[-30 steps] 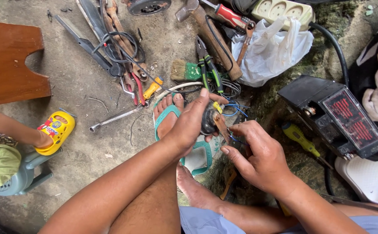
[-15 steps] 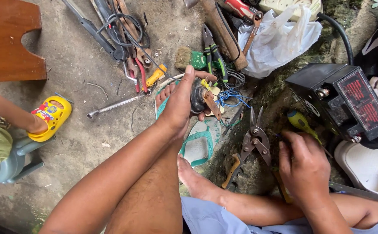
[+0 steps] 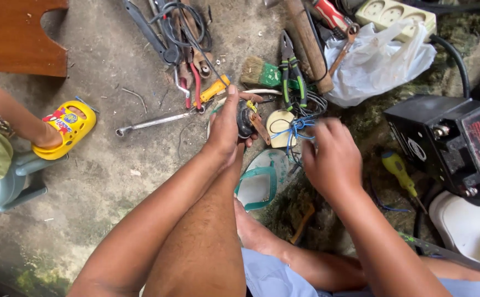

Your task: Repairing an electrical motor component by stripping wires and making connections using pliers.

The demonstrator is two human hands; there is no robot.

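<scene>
Left hand (image 3: 226, 129): its grip is clamped on a small dark round part (image 3: 245, 119) with a brown strip sticking out, held just above the concrete floor (image 3: 102, 181).
Right hand (image 3: 333, 157): blurred, fingers curled at the blue wires (image 3: 295, 129) beside the part; whether it pinches them cannot be told.
Done so far: the part is in hand, wires still loose (a tangle, not joined up).
Left, by the look of it: sorting and fixing the wires.
Nearby: green-handled pliers (image 3: 292, 69), yellow screwdriver (image 3: 396, 168), black box (image 3: 451, 140).
</scene>
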